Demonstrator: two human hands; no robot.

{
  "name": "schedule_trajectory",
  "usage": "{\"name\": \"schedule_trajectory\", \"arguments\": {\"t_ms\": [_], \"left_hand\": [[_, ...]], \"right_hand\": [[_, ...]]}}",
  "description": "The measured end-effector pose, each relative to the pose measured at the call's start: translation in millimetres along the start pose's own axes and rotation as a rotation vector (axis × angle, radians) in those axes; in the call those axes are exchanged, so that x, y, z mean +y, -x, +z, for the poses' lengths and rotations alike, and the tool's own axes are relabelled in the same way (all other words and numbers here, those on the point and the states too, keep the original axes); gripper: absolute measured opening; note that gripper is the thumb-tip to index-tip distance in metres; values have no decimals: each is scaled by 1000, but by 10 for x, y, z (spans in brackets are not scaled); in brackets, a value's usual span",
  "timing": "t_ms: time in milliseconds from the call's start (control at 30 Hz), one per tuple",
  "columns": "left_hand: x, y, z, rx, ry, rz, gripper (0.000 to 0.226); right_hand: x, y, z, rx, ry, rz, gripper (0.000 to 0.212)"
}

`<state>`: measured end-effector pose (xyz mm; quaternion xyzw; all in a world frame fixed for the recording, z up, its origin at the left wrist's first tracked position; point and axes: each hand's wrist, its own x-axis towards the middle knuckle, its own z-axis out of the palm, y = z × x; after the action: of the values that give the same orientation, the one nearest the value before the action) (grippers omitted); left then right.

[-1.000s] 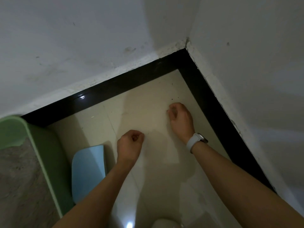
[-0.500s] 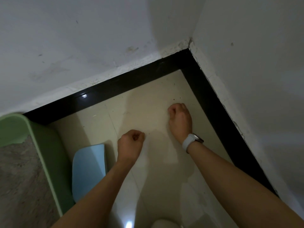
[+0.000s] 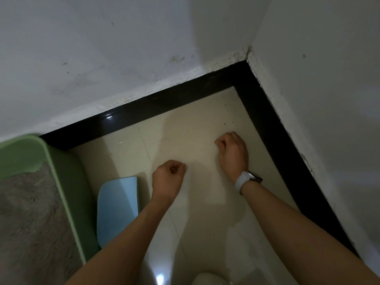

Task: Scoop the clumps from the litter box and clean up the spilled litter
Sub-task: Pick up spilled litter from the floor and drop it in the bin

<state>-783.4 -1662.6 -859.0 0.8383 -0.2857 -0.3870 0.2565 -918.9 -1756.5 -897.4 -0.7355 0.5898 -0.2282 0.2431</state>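
Pale floor tiles (image 3: 205,202) run into a corner edged by black skirting (image 3: 267,112). Nearest, left, the green litter box (image 3: 67,182) holds grey litter, with a blue scoop (image 3: 117,208) lying on the floor just beside it, untouched. Further in, the left hand (image 3: 167,177) is curled, thumb on fingertips; whether it pinches grains I cannot tell. The right hand (image 3: 232,153), watch on wrist, is likewise curled low over the tiles. Beyond it, a few dark specks (image 3: 225,124) remain, so floor cleanup looks nearly finished
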Motion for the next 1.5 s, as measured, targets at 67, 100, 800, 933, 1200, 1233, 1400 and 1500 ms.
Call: {"name": "schedule_trajectory", "arguments": {"t_ms": [67,100,800,933,1200,1233,1400,1500], "left_hand": [[25,-21,-22,10,57,-21,12],[43,-36,-46,33,86,-20,11],[-371,-682,-924,603,210,-330,33],[-443,-640,-898,640,231,-296,35],[-491,-657,-894,667,235,-271,28],[-490,-654,-892,666,238,-269,27],[-481,-618,-878,636,230,-241,31],[-515,-570,-854,593,225,-207,32]], "right_hand": [[-3,-28,10,16,58,-24,11],[-6,-43,14,31,99,-46,10],[-1194,-367,471,-579,-620,323,14],[-1252,-363,729,-558,-110,-133,23],[-1271,-277,889,-459,56,-297,18],[-1266,-269,898,-452,68,-313,18],[-1225,-285,876,-408,-93,-266,16],[-1214,-314,804,-367,-246,-166,18]]}}
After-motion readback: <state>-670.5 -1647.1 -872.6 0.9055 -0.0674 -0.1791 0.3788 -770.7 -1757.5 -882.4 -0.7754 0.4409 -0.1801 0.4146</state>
